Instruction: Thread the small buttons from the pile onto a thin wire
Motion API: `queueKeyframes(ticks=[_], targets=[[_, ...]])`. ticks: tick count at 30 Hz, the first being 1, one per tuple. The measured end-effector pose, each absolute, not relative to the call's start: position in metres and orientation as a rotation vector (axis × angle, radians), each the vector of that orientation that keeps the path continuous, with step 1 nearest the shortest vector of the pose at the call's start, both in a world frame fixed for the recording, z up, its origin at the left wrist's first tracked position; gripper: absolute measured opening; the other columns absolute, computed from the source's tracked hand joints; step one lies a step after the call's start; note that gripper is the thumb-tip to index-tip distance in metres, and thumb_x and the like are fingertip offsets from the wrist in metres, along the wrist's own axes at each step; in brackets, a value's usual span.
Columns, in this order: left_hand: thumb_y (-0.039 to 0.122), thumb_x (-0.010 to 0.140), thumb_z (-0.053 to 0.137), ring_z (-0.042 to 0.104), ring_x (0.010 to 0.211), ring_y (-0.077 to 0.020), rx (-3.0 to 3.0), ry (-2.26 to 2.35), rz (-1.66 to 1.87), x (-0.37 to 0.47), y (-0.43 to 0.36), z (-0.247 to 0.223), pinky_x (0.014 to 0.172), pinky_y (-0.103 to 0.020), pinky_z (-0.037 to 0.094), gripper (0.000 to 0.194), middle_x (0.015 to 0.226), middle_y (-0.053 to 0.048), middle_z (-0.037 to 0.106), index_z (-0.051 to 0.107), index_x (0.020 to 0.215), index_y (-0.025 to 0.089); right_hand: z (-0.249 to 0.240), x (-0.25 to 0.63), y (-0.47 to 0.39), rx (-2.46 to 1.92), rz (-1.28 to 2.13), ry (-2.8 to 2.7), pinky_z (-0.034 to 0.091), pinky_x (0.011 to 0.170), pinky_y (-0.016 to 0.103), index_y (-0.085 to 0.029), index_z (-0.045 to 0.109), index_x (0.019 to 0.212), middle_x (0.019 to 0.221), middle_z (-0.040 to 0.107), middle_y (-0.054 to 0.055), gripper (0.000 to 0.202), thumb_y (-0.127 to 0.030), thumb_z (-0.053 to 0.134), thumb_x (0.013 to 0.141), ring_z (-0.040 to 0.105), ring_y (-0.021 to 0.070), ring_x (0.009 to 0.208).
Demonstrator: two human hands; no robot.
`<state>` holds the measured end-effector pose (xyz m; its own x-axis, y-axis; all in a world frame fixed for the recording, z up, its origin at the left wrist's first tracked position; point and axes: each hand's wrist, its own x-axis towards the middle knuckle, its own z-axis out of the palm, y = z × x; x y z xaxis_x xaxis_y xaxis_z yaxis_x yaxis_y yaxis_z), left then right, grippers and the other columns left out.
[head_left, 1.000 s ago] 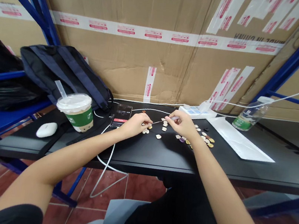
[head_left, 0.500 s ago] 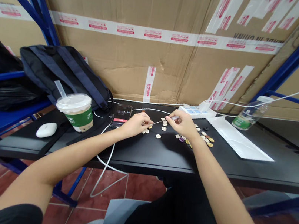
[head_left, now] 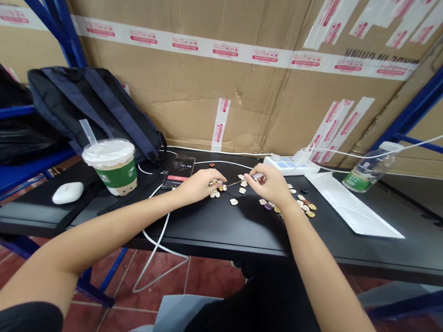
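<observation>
My right hand (head_left: 268, 184) is closed around a slim metal tool (head_left: 234, 183) with a pale handle. Its thin shaft points left toward my other hand; whether it is tweezers or a pick I cannot make out. Curled fingers on my left hand (head_left: 204, 184) rest over a small cluster of cream, button-like pieces (head_left: 217, 192) near the tool's tip. What they pinch, if anything, is hidden. A single cream piece (head_left: 234, 202) lies between my hands. Under and beyond my right wrist several cream, yellow, purple and brown pieces (head_left: 306, 205) are scattered.
A lit phone (head_left: 180, 172) lies left of my hands, with a lidded drink cup (head_left: 116, 164), a white case (head_left: 68, 193) and a backpack (head_left: 101, 106) farther left. Behind are a power strip (head_left: 290, 166) and cables. To the right are a white packet (head_left: 353, 203) and a bottle (head_left: 368, 168).
My left fingers have shifted slightly off the tool's tip, and more of the cream pieces beneath show. My right hand stays nearly in place with the tool.
</observation>
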<state>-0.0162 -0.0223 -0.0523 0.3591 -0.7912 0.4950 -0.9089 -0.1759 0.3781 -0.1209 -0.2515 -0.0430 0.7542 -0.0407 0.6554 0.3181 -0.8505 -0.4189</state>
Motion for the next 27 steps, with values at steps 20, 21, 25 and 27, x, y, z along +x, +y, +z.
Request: queueKeyframes(ticks=[20,21,25,27], targets=[[0.012,0.093,0.054,0.071,0.101,-0.0227,2.273,-1.393,0.258,-0.0229,-0.0179,-0.0438,0.091,-0.034,0.053,0.024,0.106,-0.004,0.077,0.074,0.105,0.02,-0.0448,-0.1187,-0.2533,-2.493,-0.972,-0.113,0.037,0.06,0.032,-0.022,0.06,0.073,0.075,0.064,0.004,0.023,-0.04,0.063,0.086,0.054,0.0174,0.063],[0.011,0.093,0.053,0.071,0.101,-0.0227,2.273,-1.392,0.253,-0.0229,-0.018,-0.0439,0.091,-0.034,0.053,0.025,0.106,-0.004,0.077,0.074,0.105,0.02,-0.0446,-0.1188,-0.2531,-2.492,-0.982,-0.109,0.037,0.06,0.032,-0.022,0.06,0.073,0.074,0.063,0.004,0.022,-0.04,0.063,0.086,0.054,0.0176,0.063],[0.009,0.093,0.051,0.071,0.102,-0.0222,2.287,-1.381,0.231,-0.0229,-0.0184,-0.0437,0.093,-0.033,0.053,0.027,0.106,-0.004,0.076,0.074,0.106,0.019,-0.0431,-0.1204,-0.252,-2.497,-1.004,-0.088,0.037,0.06,0.031,-0.021,0.059,0.073,0.074,0.063,0.004,0.022,-0.039,0.062,0.085,0.054,0.0172,0.064],[0.009,0.093,0.05,0.071,0.103,-0.0214,2.291,-1.376,0.216,-0.0232,-0.0183,-0.0434,0.094,-0.032,0.052,0.028,0.107,-0.004,0.076,0.074,0.106,0.019,-0.0423,-0.1213,-0.2513,-2.509,-1.009,-0.076,0.037,0.06,0.03,-0.021,0.059,0.072,0.074,0.063,0.003,0.021,-0.038,0.062,0.084,0.054,0.0166,0.064]])
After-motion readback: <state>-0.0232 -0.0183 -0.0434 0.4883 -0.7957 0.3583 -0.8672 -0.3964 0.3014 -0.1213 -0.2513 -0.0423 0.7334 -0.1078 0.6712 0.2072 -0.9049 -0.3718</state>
